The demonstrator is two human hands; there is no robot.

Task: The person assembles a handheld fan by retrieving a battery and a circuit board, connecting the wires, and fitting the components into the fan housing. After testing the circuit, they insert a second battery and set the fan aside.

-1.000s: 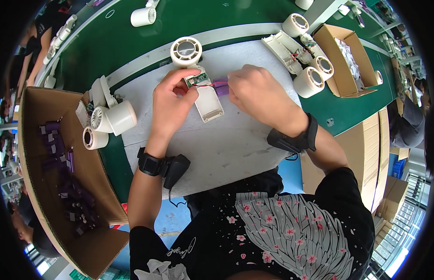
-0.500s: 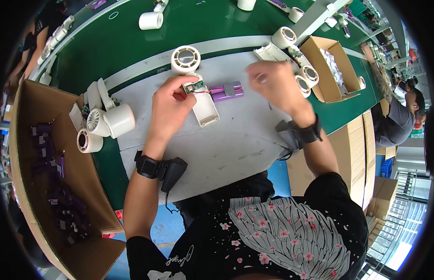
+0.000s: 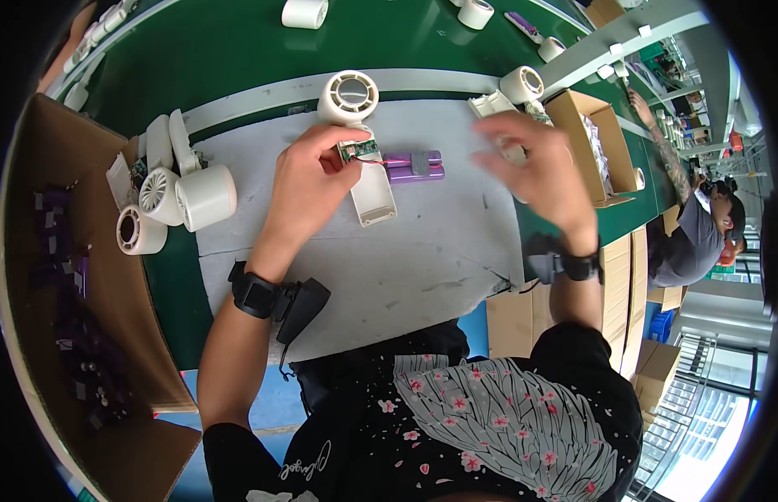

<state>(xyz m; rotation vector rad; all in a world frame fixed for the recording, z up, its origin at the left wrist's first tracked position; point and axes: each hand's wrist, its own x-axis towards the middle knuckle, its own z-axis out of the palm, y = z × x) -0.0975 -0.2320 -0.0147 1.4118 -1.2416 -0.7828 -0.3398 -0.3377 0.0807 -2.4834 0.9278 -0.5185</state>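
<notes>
A white handheld fan (image 3: 374,199) lies on the grey mat with its handle shell laid open and its round head pointing away from me. My left hand (image 3: 304,186) grips it by pinching the green circuit board (image 3: 360,151) at the top of the handle. Thin red wires run from the board to a purple two-cell battery pack (image 3: 416,172), wrapped with a grey strip, lying beside the handle. My right hand (image 3: 546,167), smeared at the fingertips, is raised above the mat's right edge with thumb and fingers apart. Behind it, white fan parts are partly hidden.
Assembled white fans (image 3: 207,197) cluster at left, next to a big carton (image 3: 159,335) of purple battery packs. An open carton (image 3: 565,125) with white pieces stands at right, near another fan head (image 3: 523,84). A metal rail (image 3: 263,94) crosses behind the mat (image 3: 389,284).
My right hand has moved right, off the battery pack's side toward the fan parts, and its fingers have spread. My left hand keeps its hold on the fan. The whole view has shifted slightly.
</notes>
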